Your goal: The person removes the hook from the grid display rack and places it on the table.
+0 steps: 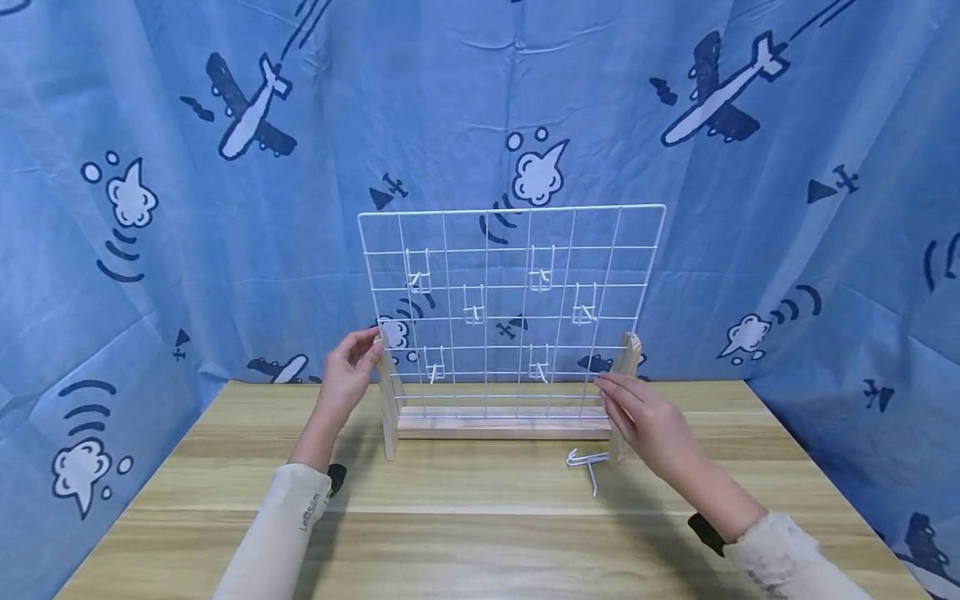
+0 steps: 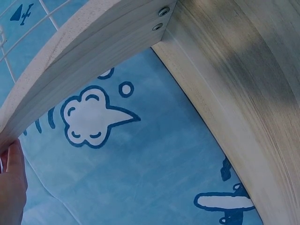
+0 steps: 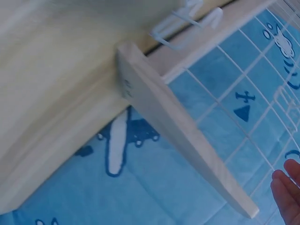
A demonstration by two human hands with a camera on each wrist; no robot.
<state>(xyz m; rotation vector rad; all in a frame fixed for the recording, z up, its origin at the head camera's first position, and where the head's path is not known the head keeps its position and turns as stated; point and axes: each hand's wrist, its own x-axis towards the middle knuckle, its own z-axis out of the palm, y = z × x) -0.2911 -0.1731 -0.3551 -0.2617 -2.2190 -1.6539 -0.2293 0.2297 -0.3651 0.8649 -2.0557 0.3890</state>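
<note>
A blue curtain (image 1: 450, 100) printed with planes and clouds fills the background, behind a wood-grain table (image 1: 487, 533). On the table, toward its far side, a white wire grid (image 1: 487, 318) stands upright in a wooden stand (image 1: 504, 430). The head view takes in the whole grid and both posts; each wrist view catches only part of them, at a slant.

The left hand (image 1: 347, 371) pinches the upper end of the left post (image 1: 388, 404). The left wrist view shows just some of its fingers there, at the lower edge. The right hand (image 1: 652, 421) has its fingers extended, together, in front of the grid beside the right post (image 1: 627, 358); the right wrist view shows only fingertips, and whether they touch the wire I cannot tell.

Six white hooks (image 1: 540, 279) hang on the grid in the head view. A loose hook (image 1: 588, 460) lies on the table near the right post's foot. Smallest are the screws (image 2: 163, 11) low on each post's outer side, visible only in the wrist views.
</note>
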